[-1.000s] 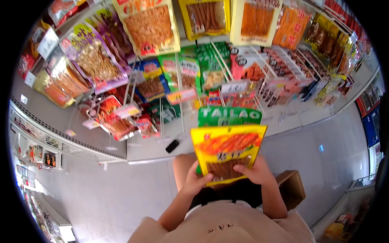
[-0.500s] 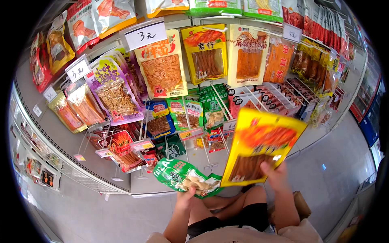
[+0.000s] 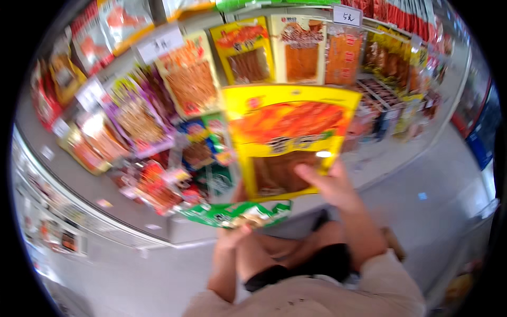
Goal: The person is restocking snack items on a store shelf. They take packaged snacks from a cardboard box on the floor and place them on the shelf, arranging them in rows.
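Observation:
My right hand [image 3: 334, 182] is closed on the lower right part of a yellow snack packet [image 3: 298, 119], thumb across its front. The packet stands nearly upright before the rack, with red food pictured above a window showing brown strips. Lower and to the left, my left hand [image 3: 234, 238] is closed on a green snack packet [image 3: 206, 214] with pale pieces inside. This one is tipped so that it shows as a narrow band, its right end just below the yellow packet's bottom edge. Both packets are slightly blurred.
A curved shop rack with hanging snack packets surrounds me. A similar yellow packet [image 3: 245, 50] hangs beside a cream one [image 3: 298, 50]. Purple packets [image 3: 138, 119] hang at left, near price cards [image 3: 161, 43]. Grey floor [image 3: 417, 211] lies to the right.
The yellow packet has moved left and up and turned more squarely toward me. The green packet has moved slightly left and up and tilted flatter. The view has shifted too.

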{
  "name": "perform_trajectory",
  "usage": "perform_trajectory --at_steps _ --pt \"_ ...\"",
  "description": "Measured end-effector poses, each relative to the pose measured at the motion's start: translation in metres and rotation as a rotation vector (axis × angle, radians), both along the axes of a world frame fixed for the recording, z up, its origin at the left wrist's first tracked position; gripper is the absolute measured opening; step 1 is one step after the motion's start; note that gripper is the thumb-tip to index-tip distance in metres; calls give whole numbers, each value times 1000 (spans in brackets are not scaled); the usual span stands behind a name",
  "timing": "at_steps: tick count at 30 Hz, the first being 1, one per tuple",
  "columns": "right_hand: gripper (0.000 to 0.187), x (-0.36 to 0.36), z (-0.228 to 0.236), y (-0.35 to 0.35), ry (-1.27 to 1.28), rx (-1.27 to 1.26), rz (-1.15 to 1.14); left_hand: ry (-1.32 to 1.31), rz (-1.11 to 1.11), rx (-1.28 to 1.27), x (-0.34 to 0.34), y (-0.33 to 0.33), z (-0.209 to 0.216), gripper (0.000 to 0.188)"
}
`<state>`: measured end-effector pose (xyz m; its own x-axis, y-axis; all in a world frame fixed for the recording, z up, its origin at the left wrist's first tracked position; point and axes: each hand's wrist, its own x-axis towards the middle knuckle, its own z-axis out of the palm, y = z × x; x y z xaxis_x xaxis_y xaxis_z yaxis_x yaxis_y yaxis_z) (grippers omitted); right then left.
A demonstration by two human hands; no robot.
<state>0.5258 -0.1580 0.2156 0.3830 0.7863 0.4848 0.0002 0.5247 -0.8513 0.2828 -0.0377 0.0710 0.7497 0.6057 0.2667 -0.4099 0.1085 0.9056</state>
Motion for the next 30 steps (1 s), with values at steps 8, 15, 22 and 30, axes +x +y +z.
perform_trajectory --at_steps 8,15,22,30 --pt "46 20 56 -8 -78 120 57 -117 293 8 36 -47 45 51" --pt "34 33 148 44 -358 80 27 -167 318 -105 59 -38 107 47" --pt "22 72 177 117 -432 281 -292 -215 331 -145 86 -19 150 53" --pt "27 88 199 149 -597 229 -412 -226 315 -163 94 -9 152 54"
